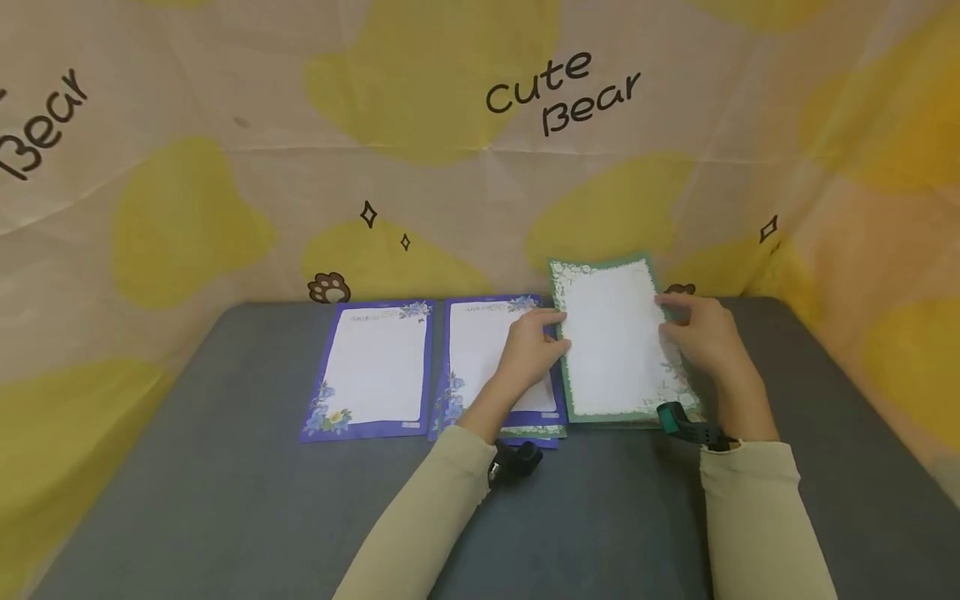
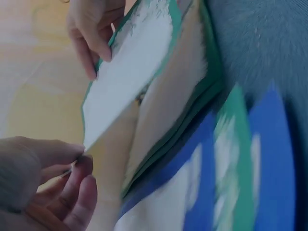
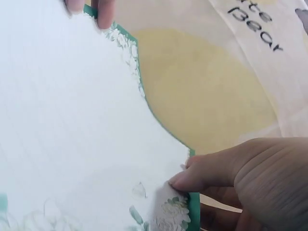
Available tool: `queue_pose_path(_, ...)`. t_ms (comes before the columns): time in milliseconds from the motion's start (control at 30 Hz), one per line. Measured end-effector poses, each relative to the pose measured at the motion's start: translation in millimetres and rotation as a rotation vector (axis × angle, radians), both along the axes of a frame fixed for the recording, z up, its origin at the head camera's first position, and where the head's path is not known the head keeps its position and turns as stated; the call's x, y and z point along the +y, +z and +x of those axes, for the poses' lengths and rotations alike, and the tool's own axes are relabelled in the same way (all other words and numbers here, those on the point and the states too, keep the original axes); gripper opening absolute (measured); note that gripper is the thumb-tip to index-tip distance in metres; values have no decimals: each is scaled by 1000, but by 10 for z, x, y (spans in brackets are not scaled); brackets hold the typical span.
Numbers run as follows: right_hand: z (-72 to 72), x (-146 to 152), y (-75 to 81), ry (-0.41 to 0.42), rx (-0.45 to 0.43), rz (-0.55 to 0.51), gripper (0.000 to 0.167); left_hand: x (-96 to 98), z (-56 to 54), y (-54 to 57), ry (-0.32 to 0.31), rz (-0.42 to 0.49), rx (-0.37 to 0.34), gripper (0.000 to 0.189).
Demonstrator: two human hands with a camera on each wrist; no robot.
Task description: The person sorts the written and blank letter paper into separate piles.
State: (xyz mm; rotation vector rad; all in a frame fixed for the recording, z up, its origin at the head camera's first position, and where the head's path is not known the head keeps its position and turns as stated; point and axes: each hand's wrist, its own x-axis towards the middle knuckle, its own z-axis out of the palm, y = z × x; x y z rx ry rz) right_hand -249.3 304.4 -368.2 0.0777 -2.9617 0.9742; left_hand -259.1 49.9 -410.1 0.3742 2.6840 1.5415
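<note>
Sleeves (image 1: 763, 517): beige | left wristband (image 1: 517, 461): black | right wristband (image 1: 693, 431): black, part green

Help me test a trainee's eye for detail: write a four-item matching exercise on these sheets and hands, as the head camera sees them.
Column one
1. Leftmost sheet
2. Raised sheet
3. Left hand
4. Right hand

Column two
A. Grips the raised sheet's right edge
B. Has a blue-purple border
C. Grips the raised sheet's left edge
D. Has a green border

Pairs: 1-B, 2-D, 3-C, 4-A
</note>
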Motion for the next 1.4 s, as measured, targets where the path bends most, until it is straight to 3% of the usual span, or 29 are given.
queue_pose_path(200,-137,115,-273,-4,-30,31,51,217,-4,-71,29,-159,-39,46)
queue_pose_path(367,-144,126,-456,-52,-98,27,59,285,-9,-145,30,-318,-48,45)
queue_pose_path(500,-135,106,-547,-71,-90,64,57,293,-10,-199,29,-406,-35,44)
queue_pose_path(633,-131,86,-556,-80,-74,119,53,273,-7,-207,40,-413,6,42)
queue_pose_path(733,-122,55,-523,-91,-74,153,51,202,7,-171,46,-354,27,39)
queue_pose_path(900,-112,-151,-433,-34,37,105,44,-135,7,-49,-34,-256,43,37)
queue_pose_path(1033,-144,-492,-376,145,118,29,44,-584,-22,-8,-81,-367,56,42)
queue_pose_path(1133,-150,-760,-358,266,116,-14,45,-929,-39,-35,-108,-451,57,52)
queue_pose_path(1267,-130,-1028,-392,353,91,-51,48,-1268,-49,-96,-164,-509,53,69)
queue_pose_path(1400,-126,-1216,-493,411,79,-36,58,-1426,-61,-162,-221,-553,67,79)
